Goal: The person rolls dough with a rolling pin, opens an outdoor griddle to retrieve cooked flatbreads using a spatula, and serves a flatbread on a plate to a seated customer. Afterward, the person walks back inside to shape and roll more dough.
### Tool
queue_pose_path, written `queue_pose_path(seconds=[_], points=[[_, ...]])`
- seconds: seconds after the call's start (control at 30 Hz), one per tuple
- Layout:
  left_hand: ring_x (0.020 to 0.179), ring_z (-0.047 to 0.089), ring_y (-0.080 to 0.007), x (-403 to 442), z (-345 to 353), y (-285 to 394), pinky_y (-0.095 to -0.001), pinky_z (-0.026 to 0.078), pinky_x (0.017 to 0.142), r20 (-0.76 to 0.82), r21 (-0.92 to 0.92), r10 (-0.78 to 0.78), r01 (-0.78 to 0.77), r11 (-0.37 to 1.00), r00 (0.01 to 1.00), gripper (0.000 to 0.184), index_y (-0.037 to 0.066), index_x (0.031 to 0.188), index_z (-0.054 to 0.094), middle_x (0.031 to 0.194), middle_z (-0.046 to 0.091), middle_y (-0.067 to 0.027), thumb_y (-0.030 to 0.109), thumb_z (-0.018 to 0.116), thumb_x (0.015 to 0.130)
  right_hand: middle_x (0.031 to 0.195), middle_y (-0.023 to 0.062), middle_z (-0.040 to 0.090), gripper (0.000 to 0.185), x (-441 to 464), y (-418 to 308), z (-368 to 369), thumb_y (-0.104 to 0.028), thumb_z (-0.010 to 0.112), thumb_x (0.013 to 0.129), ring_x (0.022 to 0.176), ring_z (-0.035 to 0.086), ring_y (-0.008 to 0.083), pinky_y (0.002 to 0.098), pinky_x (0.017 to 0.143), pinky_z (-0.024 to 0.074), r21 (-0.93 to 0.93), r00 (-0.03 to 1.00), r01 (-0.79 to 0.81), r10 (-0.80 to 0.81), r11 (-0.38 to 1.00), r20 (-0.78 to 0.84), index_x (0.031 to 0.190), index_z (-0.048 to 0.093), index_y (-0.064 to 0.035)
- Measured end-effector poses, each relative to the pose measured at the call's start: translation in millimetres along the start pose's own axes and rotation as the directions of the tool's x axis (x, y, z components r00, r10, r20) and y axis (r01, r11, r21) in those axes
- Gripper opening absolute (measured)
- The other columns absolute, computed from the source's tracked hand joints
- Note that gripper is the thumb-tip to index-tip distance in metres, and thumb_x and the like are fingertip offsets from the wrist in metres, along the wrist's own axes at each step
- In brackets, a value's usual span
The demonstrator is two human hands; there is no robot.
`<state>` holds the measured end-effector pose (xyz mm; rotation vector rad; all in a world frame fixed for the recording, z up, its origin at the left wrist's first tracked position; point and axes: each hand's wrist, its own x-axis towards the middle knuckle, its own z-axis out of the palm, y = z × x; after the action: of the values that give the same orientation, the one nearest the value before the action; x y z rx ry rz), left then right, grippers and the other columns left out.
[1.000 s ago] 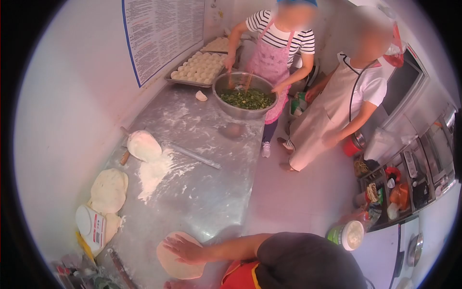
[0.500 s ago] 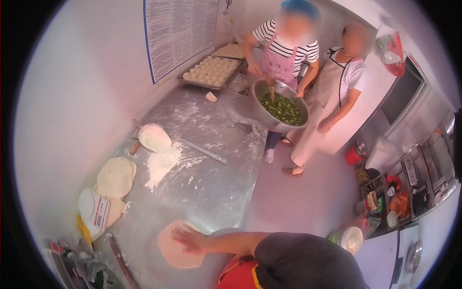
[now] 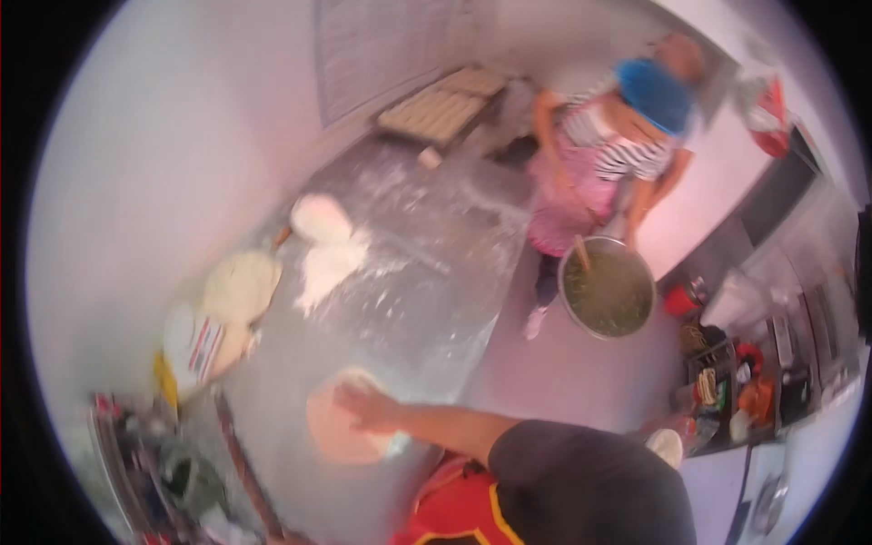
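Note:
My right hand lies with fingers spread on the upper right part of a flat round of dough. That dough rests on the near end of the floured metal table. A brown rod, like a rolling pin, lies to the left of it. Beyond are a pale slab of dough beside a white scale, and a rounded dough lump near a pile of flour. My left hand is out of view. The picture is smeared by motion.
A co-worker in a pink apron holds a metal bowl of chopped greens with a stick in it, right of the table. Another person is mostly hidden behind. Trays of dough balls stand at the far end. Shelves line the right.
My view has shifted. My right hand stays on the dough round. The co-worker has bent forward and lowered the bowl, now covering most of the other person.

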<state>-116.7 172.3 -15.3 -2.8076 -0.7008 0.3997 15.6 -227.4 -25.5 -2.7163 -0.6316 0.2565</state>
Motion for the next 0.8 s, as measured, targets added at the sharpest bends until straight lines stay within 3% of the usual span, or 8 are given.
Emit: queue_pose_path(seconds=[0.03, 0.07, 0.1, 0.13, 0.17, 0.2, 0.33, 0.8], points=[[0.102, 0.058, -0.0326, -20, -30, 18, -0.0460, 0.046, 0.085, -0.028, -0.391, -0.162, 0.139, 0.910, 0.986, 0.038, 0.005, 0.111, 0.060, 0.109, 0.061, -0.0158, 0.032, 0.057, 0.084, 0.152, 0.0139, 0.019, 0.079, 1, 1, -6, -0.047, 0.054, 0.083, 0.143, 0.009, 0.0302, 0.0511, 0.114, 0.0038, 0.024, 0.998, -0.022, 0.020, 0.999, 0.052, 0.145, 0.024, -0.0077], [0.099, 0.058, -0.0372, -38, -50, 31, -0.0463, 0.047, 0.083, -0.063, -0.567, -0.238, 0.161, 0.808, 0.969, 0.039, -0.001, 0.111, 0.058, 0.107, 0.060, -0.0214, 0.027, 0.059, 0.084, 0.152, 0.0137, 0.019, 0.076, 4, 14, 23, -0.046, 0.053, 0.084, 0.143, 0.010, 0.0309, 0.0533, 0.113, 0.0054, 0.115, 0.997, 0.033, -0.024, 0.993, -0.078, 0.144, 0.026, -0.0078], [0.096, 0.059, -0.0418, -54, -63, 39, -0.0467, 0.048, 0.081, -0.062, -0.639, -0.272, 0.171, 0.750, 0.960, 0.041, -0.008, 0.111, 0.055, 0.104, 0.059, -0.0270, 0.023, 0.060, 0.084, 0.152, 0.0141, 0.020, 0.073, 1, 5, -11, -0.046, 0.051, 0.085, 0.143, 0.010, 0.0307, 0.0561, 0.112, 0.0064, 0.036, 0.996, 0.053, -0.055, 0.998, 0.070, 0.143, 0.028, -0.0076], [0.100, 0.056, -0.0408, -70, -44, 44, -0.0483, 0.044, 0.085, -0.322, -0.588, -0.268, 0.030, 0.808, 0.908, 0.041, -0.006, 0.109, 0.055, 0.104, 0.058, -0.0250, 0.024, 0.062, 0.082, 0.151, 0.0142, 0.022, 0.071, 4, 19, 19, -0.047, 0.049, 0.086, 0.143, 0.010, 0.0321, 0.0582, 0.111, 0.0068, 0.191, 0.984, 0.123, -0.095, 0.974, -0.153, 0.142, 0.030, -0.0074], [0.103, 0.053, -0.0406, -71, -30, 34, -0.0470, 0.041, 0.089, -0.100, -0.646, -0.216, 0.101, 0.756, 0.971, 0.040, -0.005, 0.108, 0.053, 0.106, 0.056, -0.0244, 0.024, 0.062, 0.082, 0.150, 0.0150, 0.023, 0.070, 3, 16, 11, -0.048, 0.048, 0.087, 0.142, 0.011, 0.0341, 0.0590, 0.111, 0.0076, 0.052, 0.987, 0.121, -0.114, 0.991, -0.117, 0.141, 0.031, -0.0074], [0.103, 0.052, -0.0406, -79, -2, 31, -0.0459, 0.041, 0.089, -0.187, -0.516, -0.141, 0.025, 0.856, 0.972, 0.041, -0.005, 0.109, 0.052, 0.107, 0.055, -0.0249, 0.024, 0.062, 0.082, 0.149, 0.0163, 0.025, 0.069, 2, 9, -5, -0.047, 0.047, 0.088, 0.140, 0.014, 0.0363, 0.0605, 0.110, 0.0090, -0.057, 0.995, 0.094, -0.097, 0.994, -0.040, 0.141, 0.030, -0.0071], [0.100, 0.052, -0.0402, -121, 5, 53, -0.0455, 0.042, 0.086, -0.148, -0.678, 0.018, -0.115, 0.726, 0.989, 0.037, -0.001, 0.108, 0.053, 0.103, 0.056, -0.0222, 0.021, 0.063, 0.080, 0.144, 0.0232, 0.030, 0.068, -4, 17, 0, -0.026, 0.058, 0.084, 0.135, 0.024, 0.0414, 0.0528, 0.110, 0.0172, 0.208, 0.915, 0.179, -0.085, 0.962, -0.395, 0.140, 0.028, -0.0012], [0.097, 0.051, -0.0303, -165, -38, 140, -0.0394, 0.044, 0.081, -0.270, -0.564, 0.214, -0.334, 0.755, 0.939, 0.047, 0.008, 0.116, 0.055, 0.105, 0.054, -0.0097, 0.011, 0.069, 0.072, 0.145, 0.0170, 0.031, 0.061, -35, 45, -43, -0.025, 0.059, 0.085, 0.134, 0.029, 0.0380, 0.0584, 0.108, 0.0196, 0.009, 0.946, 0.304, -0.301, 0.953, -0.124, 0.138, 0.035, -0.0056]])
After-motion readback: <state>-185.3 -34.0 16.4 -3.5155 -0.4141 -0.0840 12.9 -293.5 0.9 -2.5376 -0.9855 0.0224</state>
